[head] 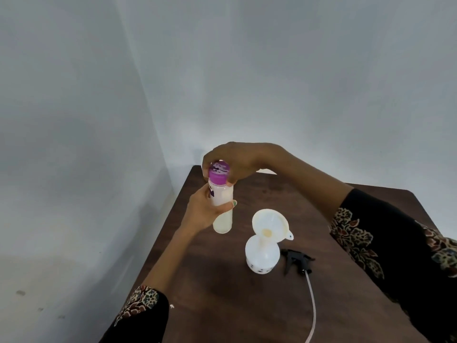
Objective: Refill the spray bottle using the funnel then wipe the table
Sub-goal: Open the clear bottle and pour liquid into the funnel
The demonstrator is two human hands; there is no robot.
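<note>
Nearest the camera: left sleeve (141,310), black with floral cuff, forearm reaching up over the dark brown wooden table (222,305). Landmark is the spray bottle (262,256): white, translucent, rounded body with small dark marks near its base, standing upright mid-table, top off. White funnel (270,225) sits in its neck, wide mouth tilted toward the camera, small tab on its rim. Just right of the spray bottle lies the black trigger head (298,261) on its side, its pale dip tube (312,305) trailing toward the near table edge. Up and left of the spray bottle, above the table, is the refill bottle (222,214): slim, clear cylinder with pale milky liquid, purple label bit, purple cap (218,174). Left hand (205,209) is wrapped round its body, thumb across the front. Right hand (235,162) comes from above, fingers curled round the purple cap. Right sleeve (395,238) same floral pattern, right of the spray bottle. Grey wall (272,70) behind.
</note>
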